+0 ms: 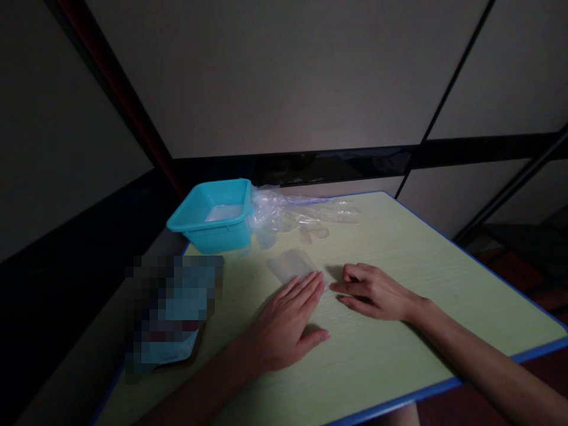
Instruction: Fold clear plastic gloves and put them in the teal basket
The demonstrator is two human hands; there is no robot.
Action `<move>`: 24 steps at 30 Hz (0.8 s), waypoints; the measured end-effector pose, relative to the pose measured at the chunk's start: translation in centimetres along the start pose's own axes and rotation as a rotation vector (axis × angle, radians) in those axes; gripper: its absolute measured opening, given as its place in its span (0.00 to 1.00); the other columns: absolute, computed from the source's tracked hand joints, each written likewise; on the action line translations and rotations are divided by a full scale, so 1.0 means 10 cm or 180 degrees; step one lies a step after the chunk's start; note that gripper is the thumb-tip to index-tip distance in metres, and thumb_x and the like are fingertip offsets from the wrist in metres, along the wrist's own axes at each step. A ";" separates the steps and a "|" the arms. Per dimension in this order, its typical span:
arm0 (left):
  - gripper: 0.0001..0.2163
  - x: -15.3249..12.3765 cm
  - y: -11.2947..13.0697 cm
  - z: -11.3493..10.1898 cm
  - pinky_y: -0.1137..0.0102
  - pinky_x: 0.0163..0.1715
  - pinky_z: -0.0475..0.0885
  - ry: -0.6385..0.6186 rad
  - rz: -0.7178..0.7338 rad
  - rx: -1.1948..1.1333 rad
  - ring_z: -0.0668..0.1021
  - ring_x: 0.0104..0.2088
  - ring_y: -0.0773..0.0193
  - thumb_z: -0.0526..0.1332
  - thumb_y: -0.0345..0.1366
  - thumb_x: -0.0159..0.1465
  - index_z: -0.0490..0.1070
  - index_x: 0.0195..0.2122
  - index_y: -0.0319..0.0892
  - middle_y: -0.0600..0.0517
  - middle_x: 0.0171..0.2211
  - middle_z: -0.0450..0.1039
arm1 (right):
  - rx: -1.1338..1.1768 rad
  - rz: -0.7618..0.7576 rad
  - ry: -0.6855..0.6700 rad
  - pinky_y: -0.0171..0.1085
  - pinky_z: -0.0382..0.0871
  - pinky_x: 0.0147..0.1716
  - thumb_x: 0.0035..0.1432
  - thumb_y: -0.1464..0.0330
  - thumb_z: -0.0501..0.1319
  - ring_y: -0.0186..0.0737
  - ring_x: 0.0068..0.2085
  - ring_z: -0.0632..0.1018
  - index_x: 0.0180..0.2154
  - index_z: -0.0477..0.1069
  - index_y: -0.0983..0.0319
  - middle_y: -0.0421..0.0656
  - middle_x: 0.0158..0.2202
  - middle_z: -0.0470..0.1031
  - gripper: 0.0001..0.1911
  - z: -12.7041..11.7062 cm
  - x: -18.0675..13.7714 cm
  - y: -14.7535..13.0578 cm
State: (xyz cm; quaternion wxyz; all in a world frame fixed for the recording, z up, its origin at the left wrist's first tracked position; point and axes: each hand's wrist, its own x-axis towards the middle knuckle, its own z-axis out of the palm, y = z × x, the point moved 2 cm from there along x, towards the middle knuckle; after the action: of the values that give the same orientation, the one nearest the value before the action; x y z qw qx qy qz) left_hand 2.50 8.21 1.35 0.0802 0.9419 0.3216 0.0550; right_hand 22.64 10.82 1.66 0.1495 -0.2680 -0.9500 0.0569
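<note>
My left hand (288,316) lies flat on the pale green table (399,248), fingers stretched out, with the fingertips pressing the near edge of a small clear plastic bag (290,263). To its right, my right hand (373,291) rests on the table with its fingers loosely curled and the fingertips pointing left toward the same bag, close to the left fingertips. I cannot tell whether the right fingers pinch the bag's corner.
A turquoise plastic basin (215,219) holding something white stands at the table's far left corner. Crumpled clear plastic film or gloves (302,216) lie just right of it. A blurred bluish object (173,307) sits at the left edge. Walls surround the table.
</note>
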 end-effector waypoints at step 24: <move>0.30 0.01 -0.01 0.03 0.62 0.59 0.44 -0.0106 0.0011 0.0043 0.46 0.62 0.60 0.51 0.46 0.62 0.43 0.61 0.37 0.45 0.63 0.40 | -0.0174 0.0051 -0.0039 0.37 0.61 0.33 0.62 0.63 0.47 0.38 0.33 0.66 0.46 0.68 0.64 0.45 0.31 0.64 0.18 -0.03 0.00 -0.01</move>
State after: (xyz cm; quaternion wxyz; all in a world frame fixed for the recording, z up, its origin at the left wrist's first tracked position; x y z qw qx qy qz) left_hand 2.51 8.33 1.05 0.0790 0.9437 0.3190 0.0372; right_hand 22.68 10.75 1.99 0.1359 -0.2793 -0.9500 0.0337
